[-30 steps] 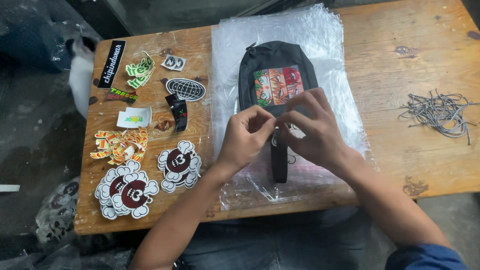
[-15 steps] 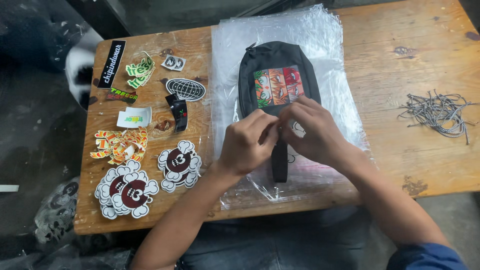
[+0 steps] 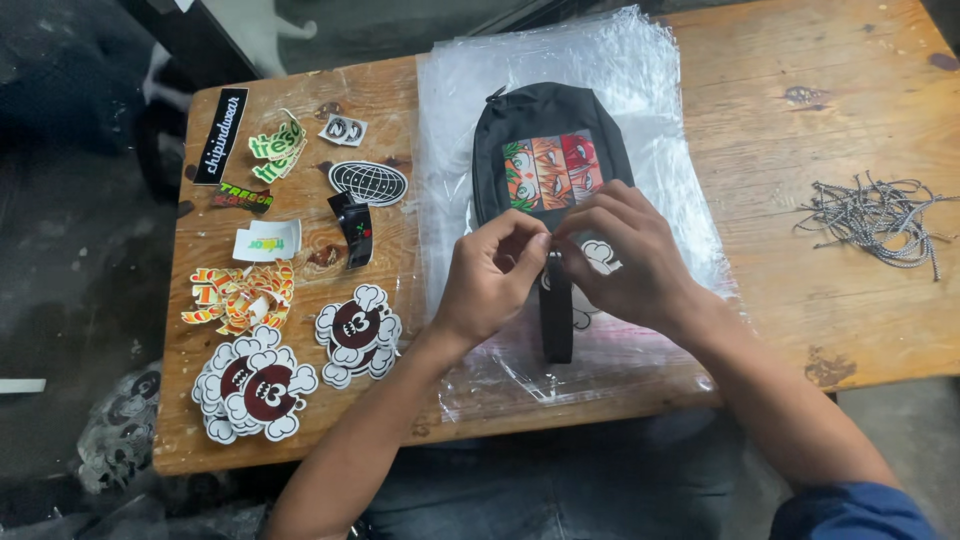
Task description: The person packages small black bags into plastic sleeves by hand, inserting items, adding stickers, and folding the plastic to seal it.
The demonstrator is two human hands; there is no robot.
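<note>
Near the desk's front edge, left hand (image 3: pixel 490 285) and right hand (image 3: pixel 625 255) pinch the black pouch's (image 3: pixel 550 160) strap (image 3: pixel 556 320). Clear plastic bags (image 3: pixel 650 90) cushion it.

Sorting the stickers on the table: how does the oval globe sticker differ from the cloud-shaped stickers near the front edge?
The globe sticker is a black oval with white grid lines; the cloud-shaped stickers are white and puffy-edged with dark red centres. The globe sticker lies alone, while the cloud-shaped stickers overlap in piles. Both lie flat on the wooden table, left of the black pouch.
</note>
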